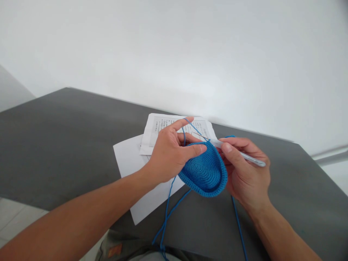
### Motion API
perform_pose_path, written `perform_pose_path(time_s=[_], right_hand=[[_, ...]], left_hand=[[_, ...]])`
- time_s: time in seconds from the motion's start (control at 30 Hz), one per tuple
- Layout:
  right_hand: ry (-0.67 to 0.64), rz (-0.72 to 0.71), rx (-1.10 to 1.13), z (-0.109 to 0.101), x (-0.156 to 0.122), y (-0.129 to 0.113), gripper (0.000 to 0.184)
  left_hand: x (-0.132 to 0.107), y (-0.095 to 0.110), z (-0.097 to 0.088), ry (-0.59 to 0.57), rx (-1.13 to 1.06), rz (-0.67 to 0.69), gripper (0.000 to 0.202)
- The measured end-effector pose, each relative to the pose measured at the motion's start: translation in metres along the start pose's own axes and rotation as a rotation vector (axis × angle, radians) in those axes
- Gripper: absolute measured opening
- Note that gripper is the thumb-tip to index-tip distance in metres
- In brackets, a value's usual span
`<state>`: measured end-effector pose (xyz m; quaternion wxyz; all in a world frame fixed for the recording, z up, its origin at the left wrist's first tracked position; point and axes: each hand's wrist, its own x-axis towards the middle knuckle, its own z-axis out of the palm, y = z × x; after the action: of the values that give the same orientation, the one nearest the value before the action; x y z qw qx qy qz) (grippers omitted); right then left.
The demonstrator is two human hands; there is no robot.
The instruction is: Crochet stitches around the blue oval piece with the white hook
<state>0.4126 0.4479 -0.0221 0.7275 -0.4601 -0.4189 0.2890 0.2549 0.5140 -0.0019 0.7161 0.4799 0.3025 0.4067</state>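
A round, cupped piece of blue crochet [202,168] hangs between my hands above the table. My left hand [175,150] pinches its upper edge with the thumb on top, and the raised index finger carries a strand of blue yarn [195,128]. In my right hand [246,166] is a crochet hook [251,159] with a pale, clear handle, gripped like a pencil. The thin metal shaft points left, across the yarn at the top edge of the crochet. Fingers behind the work are partly hidden.
Printed sheets [154,132] and a blank white paper [130,156] lie on the dark grey table [81,145] under my hands. Loose yarn strands [167,214] trail toward my lap. A white wall [174,54] stands behind the table.
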Motion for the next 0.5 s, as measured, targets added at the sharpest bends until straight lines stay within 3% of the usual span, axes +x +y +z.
perform_pose_path(time_s=[0.37,0.5], right_hand=[[-0.153,-0.160,-0.107,-0.018,0.004,-0.008,0.009],[-0.224,-0.222,-0.176,-0.026,0.005,-0.011,0.015]], left_hand=[[0.001,0.001,-0.004,0.009,0.009,-0.016,0.099],[0.000,0.001,-0.004,0.010,0.025,-0.003,0.096]])
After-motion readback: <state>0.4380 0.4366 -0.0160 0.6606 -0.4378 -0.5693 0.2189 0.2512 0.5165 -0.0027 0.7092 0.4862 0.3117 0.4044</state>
